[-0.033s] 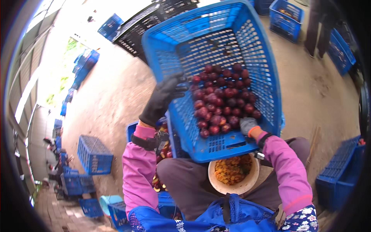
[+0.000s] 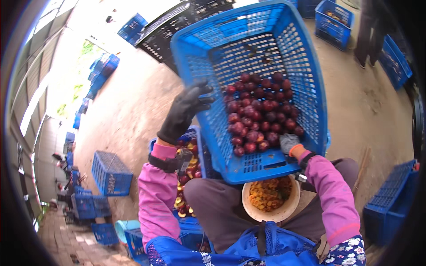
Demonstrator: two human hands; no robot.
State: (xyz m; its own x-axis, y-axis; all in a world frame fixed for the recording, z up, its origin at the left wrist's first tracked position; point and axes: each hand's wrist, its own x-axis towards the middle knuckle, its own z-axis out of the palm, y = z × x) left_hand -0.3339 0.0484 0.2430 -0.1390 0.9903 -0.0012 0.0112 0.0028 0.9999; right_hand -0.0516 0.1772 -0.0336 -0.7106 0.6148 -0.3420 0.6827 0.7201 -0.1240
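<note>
The big blue crate (image 2: 262, 88) is tipped up in the middle of the frame, its open side turned toward the person, and the dark red plums (image 2: 262, 115) have slid into a heap against its lower wall. That heap is the main worry: if the crate tilts any further or rocks sideways, the fruit could roll over the lower rim and scatter onto the lap and the dirt floor (image 2: 355, 111).

The left hand (image 2: 184, 111), in a black glove, lies with fingers spread against the crate's left wall; its grip looks apart, pressing rather than clamped, so the crate could slip along it. The right hand (image 2: 290, 144), in a grey glove, sits at the lower right corner with its grip closed on the crate's rim. With the load pooled low and toward the right, that hand seems to bear most of the weight, and a loosening there would likely drop the whole corner.

Just below the crate, at lower centre, a white bowl (image 2: 270, 197) of yellow-orange pieces rests on the lap; falling plums could land in it and mix with the contents. A smaller blue crate (image 2: 191, 159) with cut fruit stands beside the left knee.

The plums look round, smooth and glossy, deep red to purple, and free to roll.
</note>
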